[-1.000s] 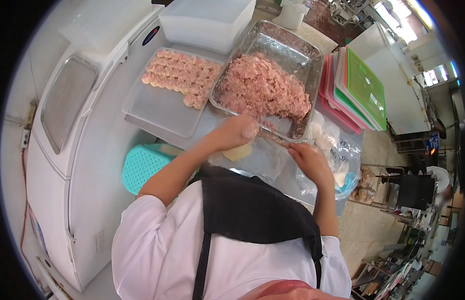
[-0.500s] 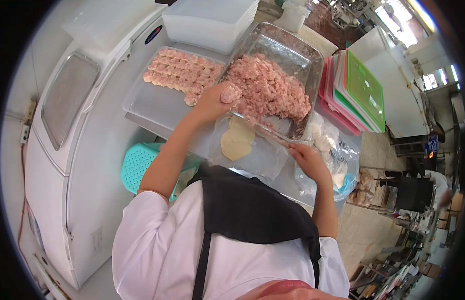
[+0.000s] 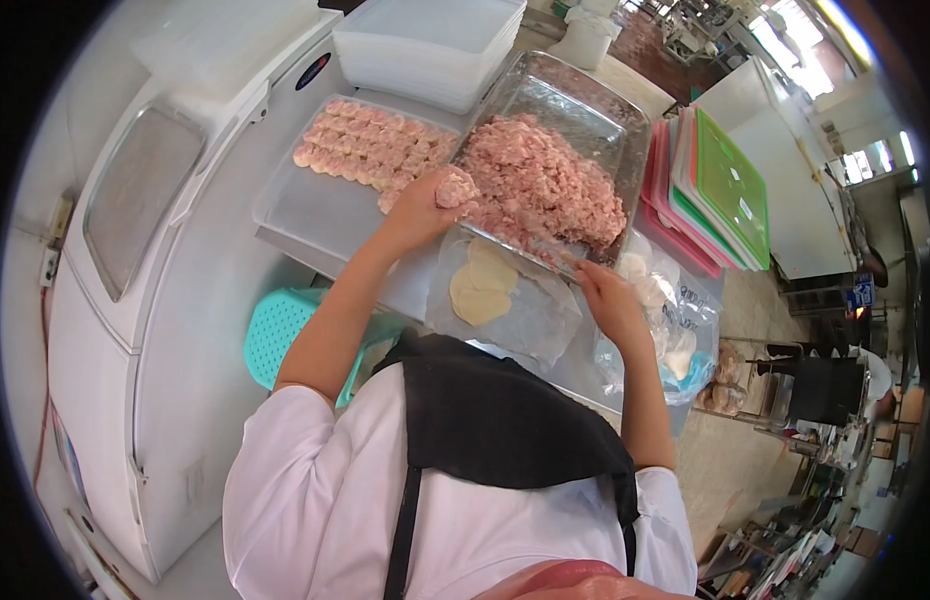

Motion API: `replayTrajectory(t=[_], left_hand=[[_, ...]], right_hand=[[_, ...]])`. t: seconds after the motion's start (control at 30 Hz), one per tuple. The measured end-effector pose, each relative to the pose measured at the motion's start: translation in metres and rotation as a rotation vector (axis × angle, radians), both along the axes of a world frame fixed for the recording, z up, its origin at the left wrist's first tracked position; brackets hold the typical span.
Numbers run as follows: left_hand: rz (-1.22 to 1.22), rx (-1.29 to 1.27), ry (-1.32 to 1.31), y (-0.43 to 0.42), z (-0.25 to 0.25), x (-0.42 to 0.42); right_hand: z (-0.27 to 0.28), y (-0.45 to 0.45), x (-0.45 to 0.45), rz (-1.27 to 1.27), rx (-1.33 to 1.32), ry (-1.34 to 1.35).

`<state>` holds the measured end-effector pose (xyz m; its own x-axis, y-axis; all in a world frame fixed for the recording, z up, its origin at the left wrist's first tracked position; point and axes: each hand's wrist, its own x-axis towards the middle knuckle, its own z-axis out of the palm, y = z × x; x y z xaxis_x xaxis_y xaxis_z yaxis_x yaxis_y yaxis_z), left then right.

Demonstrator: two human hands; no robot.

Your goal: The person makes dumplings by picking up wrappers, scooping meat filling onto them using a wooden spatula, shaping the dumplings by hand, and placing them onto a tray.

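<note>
My left hand (image 3: pixel 417 214) is closed around a dumpling (image 3: pixel 454 191) topped with pink minced meat, at the near left corner of a metal pan (image 3: pixel 585 88). A large mound of minced meat (image 3: pixel 545 175) lies in that pan. My right hand (image 3: pixel 610 297) grips a thin spreading tool (image 3: pixel 563 260), partly hidden, at the pan's near edge. Round pale dough wrappers (image 3: pixel 479 292) lie on a plastic sheet (image 3: pixel 540 335) in front of the pan. Rows of filled dumplings (image 3: pixel 370 145) stand on a translucent tray (image 3: pixel 310 215) to the left.
Stacked clear containers (image 3: pixel 420 65) stand behind the tray. Colored lids (image 3: pixel 730 185) are piled right of the pan, with plastic bags holding pale rounds (image 3: pixel 675 320) nearer me. A turquoise basket (image 3: pixel 283 335) sits below the table's left side, by a white freezer (image 3: pixel 205 330).
My right hand has moved slightly up and left, bringing the tool against the pan's near edge. My left hand keeps the dumpling almost in place. The whole view has shifted slightly.
</note>
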<state>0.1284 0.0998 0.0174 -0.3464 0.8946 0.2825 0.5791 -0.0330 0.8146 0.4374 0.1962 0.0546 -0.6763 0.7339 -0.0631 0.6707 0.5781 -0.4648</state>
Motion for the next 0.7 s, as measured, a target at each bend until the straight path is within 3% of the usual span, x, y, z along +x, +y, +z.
replayTrajectory(t=[0.07, 0.17, 0.33, 0.43, 0.5, 0.57, 0.6, 0.7], left_hand=[[-0.038, -0.094, -0.087, -0.003, 0.013, 0.004], [-0.101, -0.151, -0.088, 0.002, 0.006, 0.001], [-0.332, 0.167, -0.068, 0.017, 0.018, 0.01], [-0.435, 0.114, -0.026, 0.024, 0.043, 0.022], [-0.498, -0.055, -0.098, 0.028, 0.052, 0.028], [-0.592, -0.028, 0.008, 0.038, 0.047, 0.027], [-0.636, -0.012, 0.065, 0.045, 0.042, 0.026], [-0.46, -0.119, -0.224, 0.061, 0.01, 0.03]], right_hand=[[-0.001, 0.004, -0.005, 0.081, 0.114, -0.284], [0.041, 0.014, -0.005, 0.065, 0.194, -0.455], [0.083, 0.012, 0.012, -0.016, 0.009, 0.152], [0.087, -0.002, 0.004, 0.082, -0.078, 0.192], [0.055, -0.005, -0.002, 0.099, -0.061, 0.215], [0.031, 0.004, 0.0, 0.137, -0.124, 0.267], [0.042, 0.011, 0.002, 0.176, -0.091, 0.279], [0.063, 0.012, 0.011, -0.001, 0.236, 0.033]])
